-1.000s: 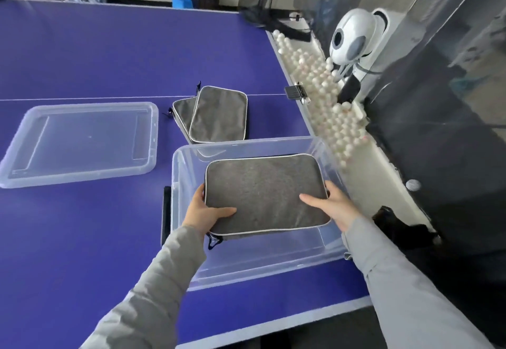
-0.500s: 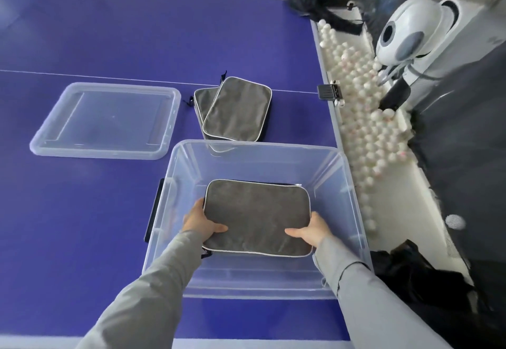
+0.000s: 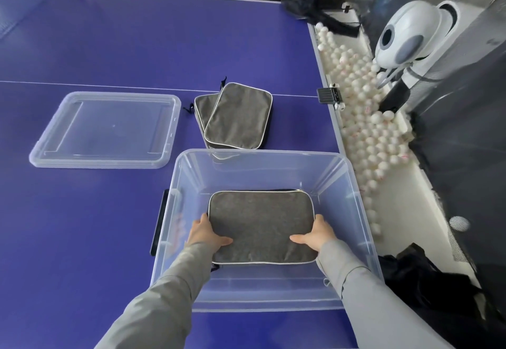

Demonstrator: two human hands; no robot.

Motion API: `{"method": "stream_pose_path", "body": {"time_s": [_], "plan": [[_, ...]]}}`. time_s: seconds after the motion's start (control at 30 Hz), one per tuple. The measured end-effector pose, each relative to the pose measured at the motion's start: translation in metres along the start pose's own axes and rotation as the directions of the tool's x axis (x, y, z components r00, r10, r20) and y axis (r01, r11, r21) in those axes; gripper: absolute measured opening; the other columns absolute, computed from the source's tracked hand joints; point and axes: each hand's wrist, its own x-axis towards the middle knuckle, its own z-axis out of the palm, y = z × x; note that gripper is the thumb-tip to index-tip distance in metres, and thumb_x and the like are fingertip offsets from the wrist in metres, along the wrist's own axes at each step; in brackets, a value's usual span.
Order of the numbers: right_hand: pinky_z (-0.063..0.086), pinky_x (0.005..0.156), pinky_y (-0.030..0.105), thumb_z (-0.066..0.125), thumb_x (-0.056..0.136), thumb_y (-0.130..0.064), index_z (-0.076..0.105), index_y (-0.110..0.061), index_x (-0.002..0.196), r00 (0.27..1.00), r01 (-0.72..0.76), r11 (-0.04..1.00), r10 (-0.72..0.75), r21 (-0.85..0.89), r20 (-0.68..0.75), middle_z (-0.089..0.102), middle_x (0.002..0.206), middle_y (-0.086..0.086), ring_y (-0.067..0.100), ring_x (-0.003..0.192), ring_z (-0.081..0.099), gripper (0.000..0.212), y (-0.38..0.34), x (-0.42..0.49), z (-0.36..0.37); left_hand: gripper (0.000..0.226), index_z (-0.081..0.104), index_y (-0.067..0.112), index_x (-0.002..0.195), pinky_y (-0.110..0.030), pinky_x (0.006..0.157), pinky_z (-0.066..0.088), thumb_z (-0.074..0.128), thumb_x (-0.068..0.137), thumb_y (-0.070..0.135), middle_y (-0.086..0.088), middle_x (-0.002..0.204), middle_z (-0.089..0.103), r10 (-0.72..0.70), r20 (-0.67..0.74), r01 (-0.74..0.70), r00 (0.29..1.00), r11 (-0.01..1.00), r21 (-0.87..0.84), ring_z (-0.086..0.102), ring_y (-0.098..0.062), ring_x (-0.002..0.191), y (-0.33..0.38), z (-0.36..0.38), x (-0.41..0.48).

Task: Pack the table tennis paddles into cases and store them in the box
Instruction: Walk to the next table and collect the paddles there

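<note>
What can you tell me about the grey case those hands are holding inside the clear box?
The grey case is a flat, rounded rectangle of felt-like fabric with pale piping round its edge. It lies level, low inside the clear box. The left hand and right hand grip its near corners, thumbs on top.

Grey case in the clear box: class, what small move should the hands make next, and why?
Probably release and withdraw: the grey case is level, low in the clear box, left hand and right hand gripping its sides; two more cases wait beyond.
</note>
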Motion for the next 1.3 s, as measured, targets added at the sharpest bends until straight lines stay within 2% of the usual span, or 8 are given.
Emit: {"method": "stream_pose_path", "body": {"time_s": [0.2, 0.33, 0.4, 0.53, 0.67, 0.87, 1.13, 1.3], "plan": [[0.027, 0.111, 0.034, 0.072, 0.079, -0.04, 0.013, -0.005, 0.148, 0.981, 0.114, 0.992, -0.12, -0.053, -0.15, 0.028, 0.148, 0.017, 0.029, 0.137, 0.031, 0.098, -0.012, -0.022, -0.003, 0.104, 0.0, 0.011, 0.15, -0.038, 0.113, 0.024, 0.063, 0.08, 0.054, -0.006, 0.155, 0.014, 0.186, -0.003, -0.178, 0.983, 0.944, 0.277, 0.017, -0.026, 0.142, 0.01, -0.005, -0.021], [0.023, 0.114, 0.036, 0.056, 0.091, -0.04, 0.013, -0.009, 0.149, 0.913, 0.278, 0.948, -0.311, -0.157, -0.263, 0.023, 0.152, 0.013, 0.026, 0.142, 0.02, 0.079, -0.031, -0.044, -0.001, 0.093, -0.009, 0.015, 0.15, -0.037, 0.119, 0.002, 0.047, 0.089, 0.057, -0.003, 0.159, -0.01, 0.433, 0.053, -0.38, 0.9, 0.719, 0.582, -0.008, -0.022, 0.147, 0.019, -0.018, -0.04], [0.02, 0.116, 0.034, 0.047, 0.095, -0.04, 0.011, -0.011, 0.15, 0.86, 0.326, 0.886, -0.423, -0.329, -0.287, 0.018, 0.156, 0.01, 0.024, 0.144, 0.016, 0.072, -0.04, -0.054, 0.002, 0.09, -0.01, 0.016, 0.15, -0.038, 0.119, -0.004, 0.044, 0.09, 0.057, -0.002, 0.159, -0.012, 0.538, 0.068, -0.446, 0.84, 0.613, 0.652, -0.012, -0.021, 0.146, 0.023, -0.028, -0.047], [0.02, 0.114, 0.033, 0.035, 0.097, -0.049, 0.01, -0.015, 0.15, 0.803, 0.303, 0.786, -0.515, -0.539, -0.3, 0.014, 0.158, 0.006, 0.02, 0.145, 0.015, 0.068, -0.063, -0.072, 0.008, 0.085, -0.01, 0.019, 0.15, -0.041, 0.118, -0.008, 0.036, 0.092, 0.059, -0.001, 0.159, -0.015, 0.639, 0.046, -0.473, 0.768, 0.519, 0.712, -0.016, -0.021, 0.145, 0.022, -0.057, -0.051], [0.024, 0.113, 0.038, 0.033, 0.097, -0.05, 0.012, -0.015, 0.151, 0.761, 0.319, 0.723, -0.581, -0.612, -0.289, 0.015, 0.158, 0.007, 0.022, 0.145, 0.015, 0.068, -0.095, -0.088, 0.022, 0.081, -0.009, 0.019, 0.15, -0.041, 0.117, -0.007, 0.031, 0.093, 0.06, 0.0, 0.159, -0.014, 0.679, -0.078, -0.421, 0.73, 0.536, 0.732, -0.013, -0.02, 0.146, 0.005, -0.094, -0.047], [0.016, 0.115, 0.04, 0.033, 0.098, -0.047, 0.013, -0.016, 0.15, 0.652, 0.521, 0.599, -0.739, -0.608, -0.17, 0.014, 0.158, 0.006, 0.022, 0.146, 0.008, 0.064, -0.163, -0.125, 0.074, 0.076, -0.005, 0.021, 0.151, -0.038, 0.118, -0.003, 0.022, 0.093, 0.062, 0.002, 0.16, -0.01, 0.501, -0.336, -0.235, 0.798, 0.771, 0.592, -0.01, -0.017, 0.147, -0.074, -0.147, -0.059], [0.007, 0.117, 0.044, 0.036, 0.098, -0.045, 0.017, -0.018, 0.15, 0.306, 0.814, 0.16, -0.935, -0.558, 0.18, 0.015, 0.158, 0.006, 0.021, 0.147, 0.006, 0.061, -0.197, -0.205, 0.198, 0.076, -0.009, 0.022, 0.15, -0.035, 0.119, 0.003, 0.024, 0.093, 0.061, 0.002, 0.158, -0.019, 0.107, -0.569, 0.122, 0.815, 0.929, 0.349, -0.009, -0.017, 0.147, -0.232, -0.13, -0.138], [0.01, 0.118, 0.044, 0.035, 0.097, -0.047, 0.016, -0.018, 0.15, 0.302, 0.844, 0.056, -0.872, -0.534, 0.386, 0.014, 0.158, 0.007, 0.022, 0.147, 0.007, 0.063, -0.168, -0.228, 0.268, 0.076, -0.005, 0.022, 0.151, -0.037, 0.118, 0.0, 0.026, 0.093, 0.061, 0.003, 0.159, -0.014, -0.146, -0.523, 0.318, 0.84, 0.913, 0.256, -0.009, -0.017, 0.147, -0.317, -0.08, -0.191]]}}
